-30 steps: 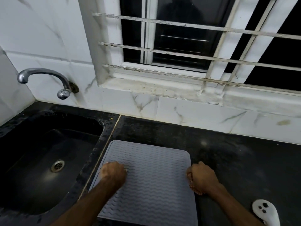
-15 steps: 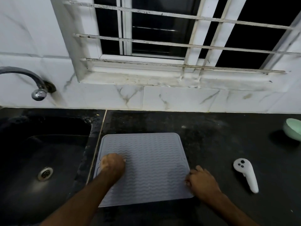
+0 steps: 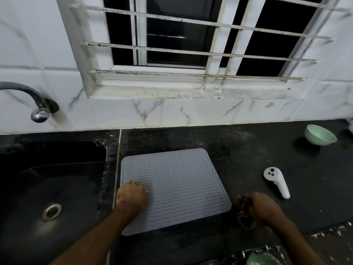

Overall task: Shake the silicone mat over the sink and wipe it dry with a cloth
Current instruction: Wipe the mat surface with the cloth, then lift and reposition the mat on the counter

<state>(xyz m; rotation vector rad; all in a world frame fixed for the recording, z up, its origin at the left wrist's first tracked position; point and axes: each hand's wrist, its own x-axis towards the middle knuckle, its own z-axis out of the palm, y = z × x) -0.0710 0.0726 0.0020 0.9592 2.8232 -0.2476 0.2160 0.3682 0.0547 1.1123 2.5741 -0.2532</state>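
Note:
The grey silicone mat (image 3: 177, 188) with a wavy ribbed surface lies flat on the black counter, just right of the sink (image 3: 47, 188). My left hand (image 3: 131, 196) rests on the mat's left side with its fingers curled under and the fingertips on the ribs. My right hand (image 3: 261, 209) is on the counter just right of the mat's near corner, apart from the mat. It grips a small, dark brown crumpled cloth (image 3: 244, 213), most of it hidden in the fist.
A chrome tap (image 3: 39, 111) juts from the marble wall over the black sink, whose drain (image 3: 51, 211) shows. On the counter to the right lie a white controller (image 3: 277, 181) and a mint green bowl (image 3: 320, 134). A barred window stands behind.
My right hand has drawn off the mat's right edge to the counter beside it, and the cloth now shows in it. My left hand stays on the mat. The view has shifted right.

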